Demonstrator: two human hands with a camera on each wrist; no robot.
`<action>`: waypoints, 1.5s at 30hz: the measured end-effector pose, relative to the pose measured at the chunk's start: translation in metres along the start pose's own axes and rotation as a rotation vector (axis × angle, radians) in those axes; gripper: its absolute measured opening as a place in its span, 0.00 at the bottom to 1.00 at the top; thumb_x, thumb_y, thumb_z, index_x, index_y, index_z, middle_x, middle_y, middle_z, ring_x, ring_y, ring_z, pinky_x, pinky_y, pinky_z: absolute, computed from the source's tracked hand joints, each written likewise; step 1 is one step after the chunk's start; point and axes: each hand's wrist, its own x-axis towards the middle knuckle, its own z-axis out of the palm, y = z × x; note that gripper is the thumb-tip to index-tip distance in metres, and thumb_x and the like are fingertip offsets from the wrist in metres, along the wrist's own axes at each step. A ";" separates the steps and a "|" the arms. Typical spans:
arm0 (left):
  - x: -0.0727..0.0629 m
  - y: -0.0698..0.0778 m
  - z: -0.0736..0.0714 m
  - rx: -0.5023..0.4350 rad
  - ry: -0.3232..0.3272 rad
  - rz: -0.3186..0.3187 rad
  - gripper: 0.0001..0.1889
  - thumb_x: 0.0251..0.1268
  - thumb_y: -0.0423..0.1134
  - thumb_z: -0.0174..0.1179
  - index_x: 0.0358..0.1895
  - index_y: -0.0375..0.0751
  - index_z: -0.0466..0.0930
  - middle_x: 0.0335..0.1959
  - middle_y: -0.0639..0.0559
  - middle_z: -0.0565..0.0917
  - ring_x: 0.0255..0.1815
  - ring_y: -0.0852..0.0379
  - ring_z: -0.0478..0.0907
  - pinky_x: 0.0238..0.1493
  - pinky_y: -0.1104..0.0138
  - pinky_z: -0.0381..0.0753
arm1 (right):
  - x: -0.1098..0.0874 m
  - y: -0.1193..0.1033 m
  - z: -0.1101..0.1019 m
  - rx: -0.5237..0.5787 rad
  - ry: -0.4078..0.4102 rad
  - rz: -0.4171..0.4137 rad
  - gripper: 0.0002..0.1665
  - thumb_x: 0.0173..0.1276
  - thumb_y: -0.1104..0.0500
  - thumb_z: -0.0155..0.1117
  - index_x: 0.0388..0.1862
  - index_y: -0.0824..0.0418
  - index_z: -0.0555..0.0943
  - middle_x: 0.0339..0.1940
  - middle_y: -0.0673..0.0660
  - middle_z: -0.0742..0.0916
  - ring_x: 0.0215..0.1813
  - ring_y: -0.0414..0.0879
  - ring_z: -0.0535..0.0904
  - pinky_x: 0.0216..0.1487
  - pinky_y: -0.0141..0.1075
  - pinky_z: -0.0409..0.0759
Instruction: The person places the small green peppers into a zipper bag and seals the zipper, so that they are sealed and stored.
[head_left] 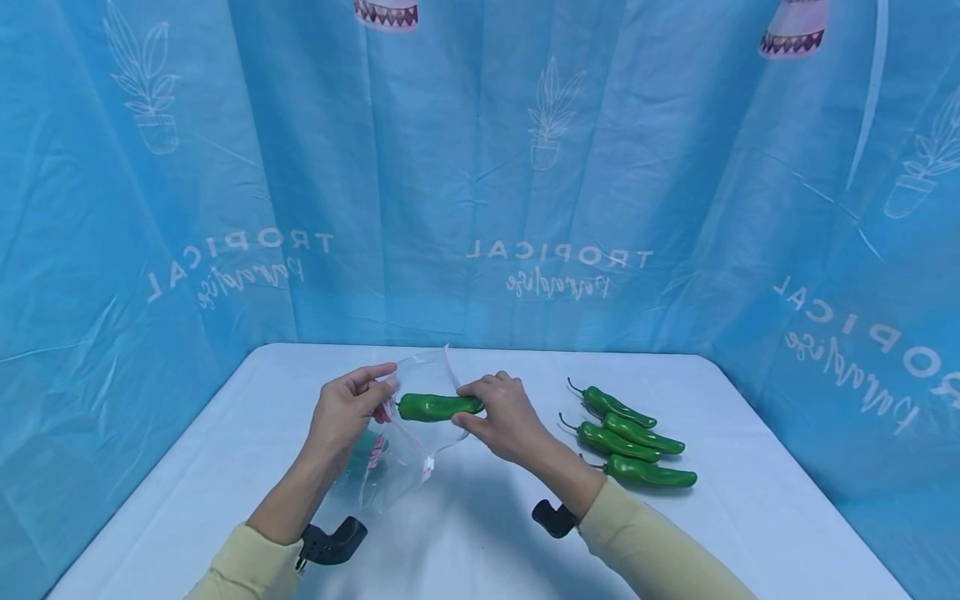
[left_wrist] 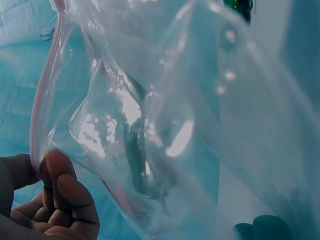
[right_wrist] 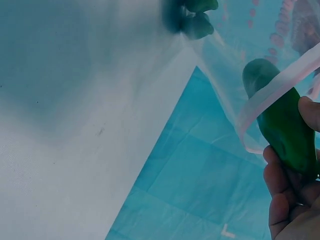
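Note:
My left hand [head_left: 352, 406] pinches the edge of a clear zip bag [left_wrist: 165, 125] between thumb and fingers. The bag hangs open, with a pinkish zip strip along its mouth and a white slider. A long green pepper [head_left: 435, 407] lies crosswise at that mouth, gripped by my right hand [head_left: 506, 417] at its right end. From the right wrist view, the pepper's far end reaches past the pink rim and shows through the plastic. Below my left hand, a blurred green shape [head_left: 360, 454] shows through the bag.
Several more green peppers [head_left: 648, 472] lie grouped on the white table [head_left: 480, 533], right of my right hand. A blue printed curtain [head_left: 480, 192] surrounds the table's back and sides. Each wrist wears a black camera mount [head_left: 333, 542].

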 end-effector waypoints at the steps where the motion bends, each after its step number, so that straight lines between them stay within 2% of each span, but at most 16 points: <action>1: 0.000 0.000 0.000 -0.001 -0.001 0.002 0.19 0.66 0.42 0.56 0.59 0.43 0.76 0.24 0.57 0.78 0.24 0.61 0.75 0.34 0.71 0.77 | 0.000 0.000 0.001 -0.003 -0.001 -0.001 0.21 0.59 0.49 0.68 0.50 0.56 0.83 0.43 0.51 0.87 0.42 0.42 0.72 0.44 0.36 0.66; 15: 0.000 0.000 0.001 0.013 -0.001 0.004 0.19 0.66 0.43 0.56 0.58 0.43 0.76 0.26 0.54 0.79 0.25 0.61 0.75 0.35 0.69 0.78 | 0.007 0.001 0.007 -0.020 -0.002 -0.023 0.21 0.60 0.48 0.68 0.50 0.55 0.83 0.43 0.51 0.87 0.42 0.42 0.72 0.44 0.35 0.67; 29: 0.000 0.000 0.000 0.012 -0.005 -0.004 0.19 0.66 0.45 0.56 0.59 0.44 0.76 0.26 0.56 0.79 0.26 0.60 0.75 0.36 0.70 0.76 | 0.015 -0.006 0.015 -0.049 -0.026 0.005 0.21 0.59 0.47 0.68 0.50 0.53 0.83 0.43 0.50 0.87 0.42 0.41 0.73 0.43 0.34 0.69; 45: -0.002 0.000 -0.001 0.007 -0.011 0.006 0.19 0.67 0.45 0.55 0.59 0.45 0.76 0.27 0.56 0.79 0.27 0.58 0.75 0.41 0.67 0.74 | 0.017 -0.010 0.022 -0.101 -0.054 -0.027 0.21 0.60 0.45 0.67 0.50 0.52 0.82 0.43 0.48 0.86 0.41 0.40 0.73 0.45 0.33 0.69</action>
